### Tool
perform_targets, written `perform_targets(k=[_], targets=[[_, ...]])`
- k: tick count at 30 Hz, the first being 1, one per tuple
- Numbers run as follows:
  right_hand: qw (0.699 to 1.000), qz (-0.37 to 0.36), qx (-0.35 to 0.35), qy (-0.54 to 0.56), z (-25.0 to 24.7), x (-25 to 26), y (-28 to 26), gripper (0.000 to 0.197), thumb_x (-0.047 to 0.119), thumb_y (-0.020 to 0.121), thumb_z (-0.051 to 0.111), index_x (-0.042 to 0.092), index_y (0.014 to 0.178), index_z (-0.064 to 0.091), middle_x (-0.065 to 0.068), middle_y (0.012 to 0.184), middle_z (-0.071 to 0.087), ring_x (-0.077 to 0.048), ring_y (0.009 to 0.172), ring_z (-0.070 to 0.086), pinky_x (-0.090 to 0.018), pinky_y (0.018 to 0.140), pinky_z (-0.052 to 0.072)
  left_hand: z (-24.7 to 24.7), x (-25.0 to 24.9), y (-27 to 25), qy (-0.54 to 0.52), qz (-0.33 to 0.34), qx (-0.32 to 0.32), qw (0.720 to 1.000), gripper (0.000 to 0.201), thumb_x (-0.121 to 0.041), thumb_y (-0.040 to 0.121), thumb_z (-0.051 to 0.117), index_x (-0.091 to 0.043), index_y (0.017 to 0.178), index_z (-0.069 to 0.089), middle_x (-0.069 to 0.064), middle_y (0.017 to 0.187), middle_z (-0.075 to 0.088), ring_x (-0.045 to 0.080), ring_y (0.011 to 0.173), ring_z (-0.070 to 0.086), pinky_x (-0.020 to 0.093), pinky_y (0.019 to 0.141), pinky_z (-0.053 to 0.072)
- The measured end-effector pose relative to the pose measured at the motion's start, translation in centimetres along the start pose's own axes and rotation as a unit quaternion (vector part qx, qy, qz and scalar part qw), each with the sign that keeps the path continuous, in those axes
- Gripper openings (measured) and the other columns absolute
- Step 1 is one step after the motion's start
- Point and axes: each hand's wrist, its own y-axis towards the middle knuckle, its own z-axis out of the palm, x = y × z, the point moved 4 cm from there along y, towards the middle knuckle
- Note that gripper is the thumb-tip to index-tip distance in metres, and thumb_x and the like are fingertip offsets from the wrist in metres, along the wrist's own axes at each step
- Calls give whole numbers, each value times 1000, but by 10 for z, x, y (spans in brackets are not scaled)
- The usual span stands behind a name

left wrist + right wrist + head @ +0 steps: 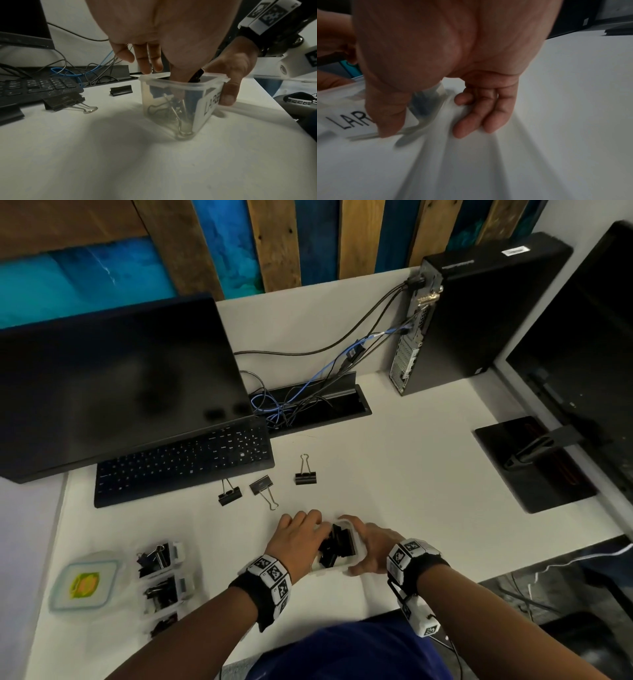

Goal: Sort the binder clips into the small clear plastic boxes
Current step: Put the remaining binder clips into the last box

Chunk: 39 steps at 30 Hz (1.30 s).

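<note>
Two hands at box [154, 105]: right hand [371, 546] grips its sides; left hand [296, 539] thumb down among clips [334, 546], grip unclear.

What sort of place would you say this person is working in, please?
Most likely an office workstation: a white desk holds a monitor, a keyboard and a desktop computer tower, with cables tangled behind the keyboard.

place: office | evidence: white desk [394, 474], monitor [113, 385], keyboard [185, 463], desktop computer tower [472, 313], cable tray [308, 405]
</note>
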Motion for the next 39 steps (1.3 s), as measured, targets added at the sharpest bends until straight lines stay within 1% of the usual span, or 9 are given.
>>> perform_targets(k=[6, 11, 18, 21, 26, 29, 32, 36, 39], targets=[[1000, 1, -9, 12, -2, -4, 1, 107, 56, 63, 80, 53, 143, 8, 0, 128, 56, -30, 115, 59, -40, 96, 48, -27, 53, 9, -109, -130, -98, 981, 24, -38, 92, 50, -26, 112, 55, -7, 121, 48, 15, 106, 49, 34, 90, 41], [1000, 1, -9, 21, 0, -4, 2, 108, 59, 60, 79, 54, 142, 7, 2, 133, 55, -28, 119, 58, -43, 99, 47, -12, 116, 18, -82, -251, 17, 964, 68, -16, 88, 53, -23, 149, 22, -3, 156, 22, 24, 130, 37, 42, 104, 37], [1000, 8, -6, 24, 0, -6, 4, 111, 62, 57, 78, 56, 141, 7, 3, 133, 55, -28, 118, 58, -46, 100, 47, 10, 110, 14, 17, -204, 82, 975, 62, -28, 93, 51, -28, 148, 22, 5, 129, 46, 25, 117, 46, 39, 95, 42], [1000, 6, -7, 27, 0, -8, 5, 111, 63, 54, 78, 60, 139, 6, 4, 131, 56, -28, 118, 58, -47, 100, 47, 17, 104, 4, -16, -180, 93, 979, 54, -33, 98, 39, -32, 149, 21, 5, 127, 47, 24, 110, 51, 37, 90, 42], [1000, 8, -6, 21, 0, -7, 5, 111, 62, 56, 79, 59, 139, 6, 3, 132, 56, -28, 118, 58, -45, 101, 47, 26, 102, -16, -88, -135, 89, 983, 62, -22, 89, 56, -31, 144, 28, -3, 137, 30, 20, 111, 51, 34, 90, 49], [1000, 12, -8, 14, 1, -6, 5, 111, 64, 55, 78, 58, 140, 6, 5, 133, 55, -27, 118, 58, -45, 101, 47, 21, 105, -20, -66, -179, 93, 977, 51, -33, 89, 59, -22, 134, 37, 1, 128, 44, 21, 103, 56, 33, 83, 49], [1000, 14, -17, 10, 1, -5, 5, 111, 64, 56, 77, 57, 141, 6, 4, 130, 57, -27, 116, 59, -43, 98, 48, 17, 106, -25, -26, -188, 92, 978, 62, -55, 82, 61, -22, 129, 38, -1, 124, 46, 20, 112, 50, 35, 91, 42], [1000, 14, -23, 13, 3, -5, 7, 111, 65, 53, 77, 59, 139, 7, 5, 125, 59, -26, 112, 62, -44, 96, 50, 15, 103, -30, -37, -165, 56, 984, 53, -36, 86, 62, -23, 132, 38, -3, 135, 38, 19, 115, 46, 35, 91, 42], [999, 19, -24, 13, 6, -8, 10, 112, 66, 51, 77, 60, 139, 7, 7, 122, 60, -25, 110, 63, -45, 94, 51, 15, 99, -34, -62, -167, 77, 981, 58, -48, 85, 61, -24, 131, 36, -3, 124, 52, 20, 105, 55, 33, 89, 42]])
